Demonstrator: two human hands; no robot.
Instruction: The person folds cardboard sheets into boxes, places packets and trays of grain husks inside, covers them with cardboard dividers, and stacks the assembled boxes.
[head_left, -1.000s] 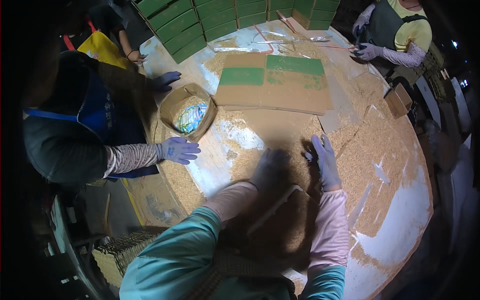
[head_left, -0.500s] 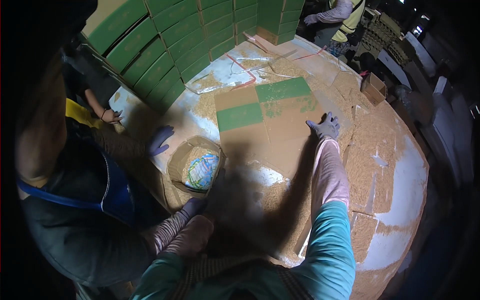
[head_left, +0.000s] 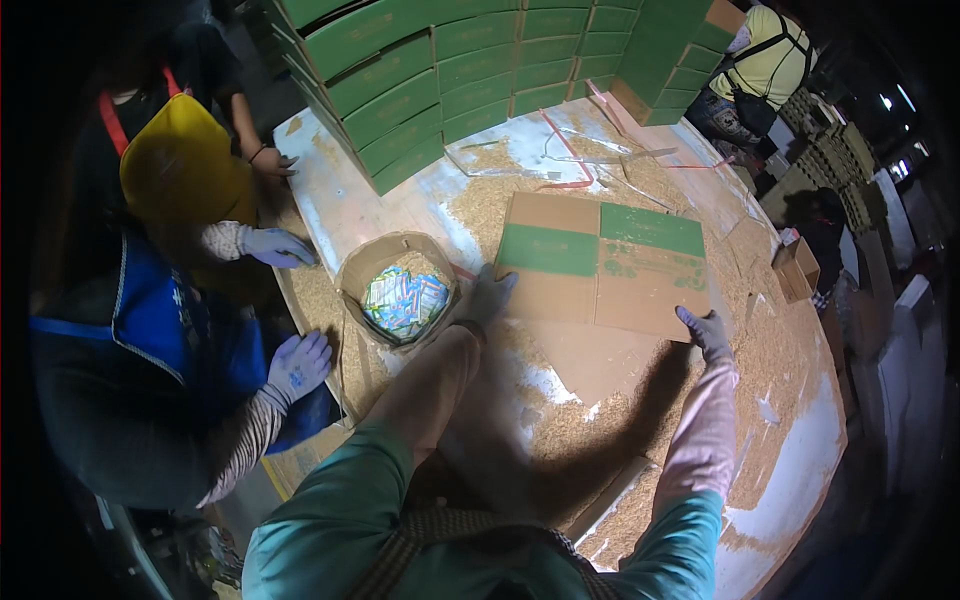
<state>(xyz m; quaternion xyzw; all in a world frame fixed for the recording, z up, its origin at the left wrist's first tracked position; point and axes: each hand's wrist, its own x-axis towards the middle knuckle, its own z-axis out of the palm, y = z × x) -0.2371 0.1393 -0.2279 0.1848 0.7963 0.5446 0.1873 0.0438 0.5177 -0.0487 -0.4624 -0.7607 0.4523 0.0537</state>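
A flattened cardboard box (head_left: 590, 290), brown with two green panels, is in front of me above the table. My left hand (head_left: 487, 298) grips its left edge, thumb on top. At its near right corner my right hand (head_left: 708, 334) is closed with the thumb over the edge; the fingers below are partly hidden. Just left of my left hand stands an open cardboard container (head_left: 352, 268) with colourful packets (head_left: 405, 300) and some sawdust-like shavings inside. Under the near edge of the flat box lies another brown sheet (head_left: 590, 360).
Green boxes (head_left: 480, 75) are stacked at the back of the shavings-strewn table (head_left: 800, 440). Loose straps (head_left: 570, 160) lie before them. A small open carton (head_left: 796, 270) stands at the right rim. Co-workers in a blue apron (head_left: 150, 310) and yellow apron (head_left: 185, 160) stand left, a gloved hand (head_left: 300, 365) nearby.
My left hand has come forward from beside the container onto the flat box. My right hand has closed on its corner, and its near edge is now raised. The co-worker's hands have drawn back from the container.
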